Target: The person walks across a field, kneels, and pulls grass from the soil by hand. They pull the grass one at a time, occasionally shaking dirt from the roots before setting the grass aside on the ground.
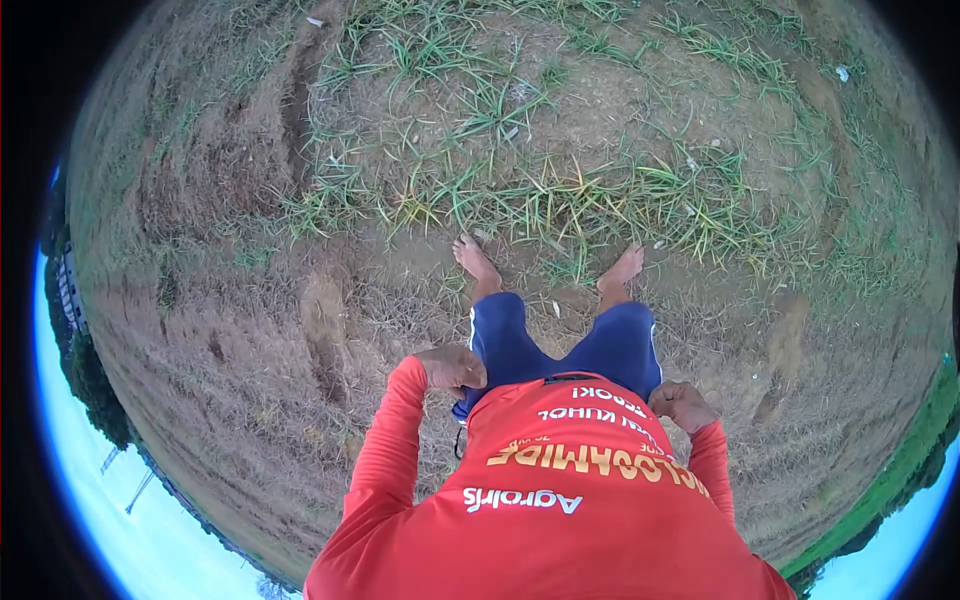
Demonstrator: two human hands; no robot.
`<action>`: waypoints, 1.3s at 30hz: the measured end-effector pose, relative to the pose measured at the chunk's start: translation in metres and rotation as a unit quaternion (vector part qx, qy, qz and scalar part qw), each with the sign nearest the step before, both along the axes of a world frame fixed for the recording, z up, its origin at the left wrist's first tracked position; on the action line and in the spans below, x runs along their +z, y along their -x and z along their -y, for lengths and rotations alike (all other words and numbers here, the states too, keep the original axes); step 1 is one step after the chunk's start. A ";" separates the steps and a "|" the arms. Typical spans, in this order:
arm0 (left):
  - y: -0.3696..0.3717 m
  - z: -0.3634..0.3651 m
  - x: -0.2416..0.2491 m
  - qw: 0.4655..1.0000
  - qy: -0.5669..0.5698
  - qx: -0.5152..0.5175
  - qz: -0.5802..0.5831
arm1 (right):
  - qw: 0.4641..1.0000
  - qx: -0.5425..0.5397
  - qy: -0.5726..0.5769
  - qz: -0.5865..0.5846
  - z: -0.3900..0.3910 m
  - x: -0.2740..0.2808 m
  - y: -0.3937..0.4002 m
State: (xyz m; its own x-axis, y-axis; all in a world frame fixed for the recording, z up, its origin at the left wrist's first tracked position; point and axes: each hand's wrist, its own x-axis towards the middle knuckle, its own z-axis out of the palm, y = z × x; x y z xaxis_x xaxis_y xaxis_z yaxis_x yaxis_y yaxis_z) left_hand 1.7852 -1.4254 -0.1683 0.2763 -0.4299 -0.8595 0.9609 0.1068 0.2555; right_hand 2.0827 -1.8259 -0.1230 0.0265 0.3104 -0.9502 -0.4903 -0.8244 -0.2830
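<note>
My left hand (452, 367) is at the left side of the blue shorts (510, 330), its fingers curled in against the cloth. On the other side, my right hand (683, 405) is bent at the right hip, with fingers closed on the edge of the shorts. Fingertips of both hands are partly hidden, so the exact grip is hard to see. A red long-sleeved shirt (580, 510) with white and yellow lettering covers my body and hangs over the waist of the shorts.
My bare feet (476, 260) stand apart on dry soil (400, 300). Just ahead runs a row of green, grass-like plants (560, 205), some yellowing. More tufts (490, 110) grow beyond. Shallow furrows and straw lie on both sides. Trees (100, 395) line the field's far edge.
</note>
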 end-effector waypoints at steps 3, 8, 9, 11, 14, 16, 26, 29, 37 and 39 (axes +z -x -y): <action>0.040 -0.055 -0.026 1.000 0.024 -0.014 0.012 | 0.999 0.044 0.016 -0.019 -0.058 -0.019 0.047; 0.122 -0.125 -0.037 0.998 0.053 0.043 -0.013 | 0.982 0.188 0.017 -0.027 -0.153 -0.045 0.096; 0.130 -0.140 -0.035 0.998 0.048 0.039 -0.009 | 0.983 0.183 0.012 -0.033 -0.170 -0.051 0.097; 0.135 -0.168 -0.031 0.999 0.037 0.025 -0.003 | 0.982 0.185 0.016 0.026 -0.215 -0.059 0.097; 0.151 -0.191 -0.053 0.995 0.084 0.060 0.011 | 0.970 0.212 -0.028 0.118 -0.266 -0.092 0.081; 0.146 -0.198 -0.060 0.996 0.023 0.080 0.026 | 0.957 0.235 -0.057 0.162 -0.321 -0.116 0.058; -0.041 -0.253 -0.295 0.861 -0.433 0.120 0.238 | 0.730 0.333 -0.150 0.577 -0.525 -0.566 -0.059; -0.097 -0.268 -0.350 0.843 -0.433 0.053 0.315 | 0.731 0.209 -0.160 0.630 -0.568 -0.632 -0.064; -0.094 -0.306 -0.445 0.760 -0.511 -0.114 0.386 | 0.727 0.192 -0.251 0.609 -0.582 -0.646 -0.071; -0.103 -0.324 -0.448 0.730 -0.541 -0.116 0.401 | 0.698 0.161 -0.284 0.637 -0.591 -0.634 -0.055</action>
State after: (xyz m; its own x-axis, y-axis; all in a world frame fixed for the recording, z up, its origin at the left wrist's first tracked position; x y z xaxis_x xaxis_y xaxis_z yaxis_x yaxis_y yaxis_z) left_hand 1.8881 -1.1018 -0.6168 0.9048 0.2660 -0.3326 0.4164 -0.7169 0.5591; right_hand 2.1373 -1.2346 -0.7571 0.5792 0.8130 0.0603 0.6433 -0.4104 -0.6464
